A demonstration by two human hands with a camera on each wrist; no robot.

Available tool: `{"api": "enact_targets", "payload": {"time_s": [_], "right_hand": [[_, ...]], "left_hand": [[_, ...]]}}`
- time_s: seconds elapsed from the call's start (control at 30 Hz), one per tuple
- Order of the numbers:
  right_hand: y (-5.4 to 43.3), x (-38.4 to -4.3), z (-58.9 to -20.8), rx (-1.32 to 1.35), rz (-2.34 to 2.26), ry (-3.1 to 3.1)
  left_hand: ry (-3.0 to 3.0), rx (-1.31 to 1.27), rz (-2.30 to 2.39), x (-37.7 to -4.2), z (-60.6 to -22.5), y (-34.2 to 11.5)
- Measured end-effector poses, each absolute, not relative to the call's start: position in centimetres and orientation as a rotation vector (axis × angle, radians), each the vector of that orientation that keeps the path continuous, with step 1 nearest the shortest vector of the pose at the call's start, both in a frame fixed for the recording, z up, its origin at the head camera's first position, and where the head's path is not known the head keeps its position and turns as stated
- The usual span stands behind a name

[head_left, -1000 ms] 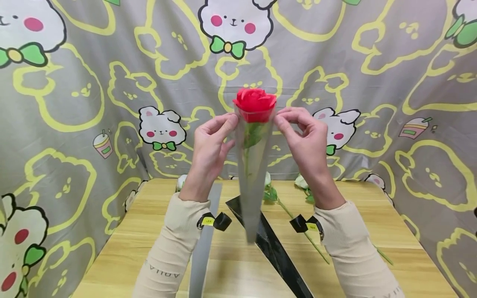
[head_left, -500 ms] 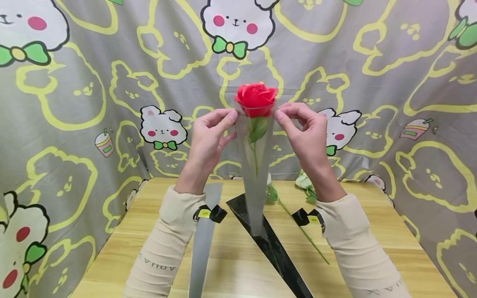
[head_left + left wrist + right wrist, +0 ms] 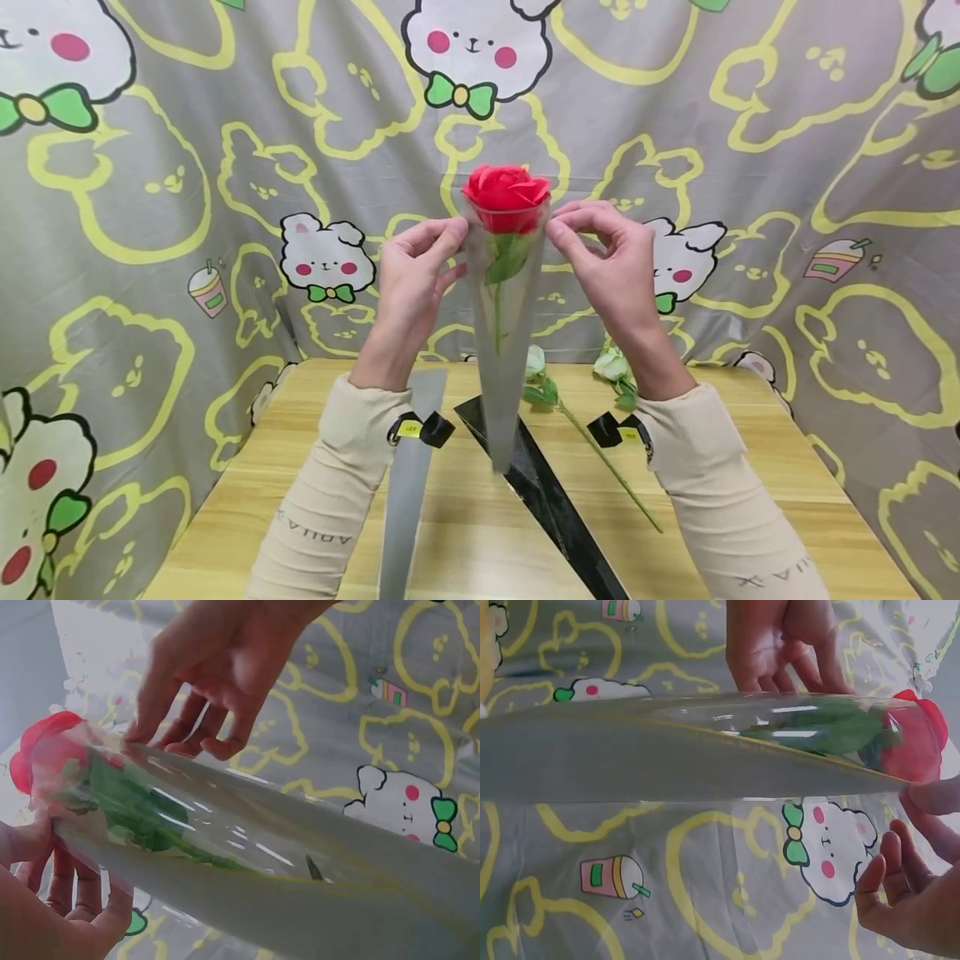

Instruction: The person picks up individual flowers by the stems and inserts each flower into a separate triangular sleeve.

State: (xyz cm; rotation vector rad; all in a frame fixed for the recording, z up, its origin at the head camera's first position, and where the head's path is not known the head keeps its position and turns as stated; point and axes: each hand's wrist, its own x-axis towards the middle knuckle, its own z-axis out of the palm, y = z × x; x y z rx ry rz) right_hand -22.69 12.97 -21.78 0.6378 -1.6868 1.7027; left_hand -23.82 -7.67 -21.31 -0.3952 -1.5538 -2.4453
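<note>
A red rose (image 3: 506, 187) with green leaves (image 3: 139, 802) stands upright inside a clear-and-grey flower sleeve (image 3: 501, 417), raised above the table. Its bloom rises out of the sleeve's wide mouth, while the sleeve narrows to a point below. My left hand (image 3: 405, 283) pinches the left edge of the mouth between thumb and fingers. On the opposite edge, my right hand (image 3: 611, 262) pinches just under the bloom. In the right wrist view, a gold line (image 3: 780, 746) divides the sleeve's clear part from its grey part, and the thumb presses the rim.
A flat grey sleeve (image 3: 408, 508) lies on the wooden table (image 3: 480, 542) at left. Slanting across the middle is a black sleeve (image 3: 555, 508). Two white roses (image 3: 612, 364) lie toward the back right. A patterned curtain (image 3: 247, 75) surrounds the table.
Both hands have lifted the sleeved rose slightly. It swung a little right, then back left, and more of the bloom now shows above the sleeve's rim.
</note>
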Motion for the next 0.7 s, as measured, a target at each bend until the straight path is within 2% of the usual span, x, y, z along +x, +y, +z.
{"api": "enact_targets", "payload": {"time_s": [0.7], "right_hand": [[12.75, -23.29, -22.27, 0.655, 1.672, -1.686]], "left_hand": [[-1.555, -0.463, -2.409, -23.97, -22.25, -7.67]]}}
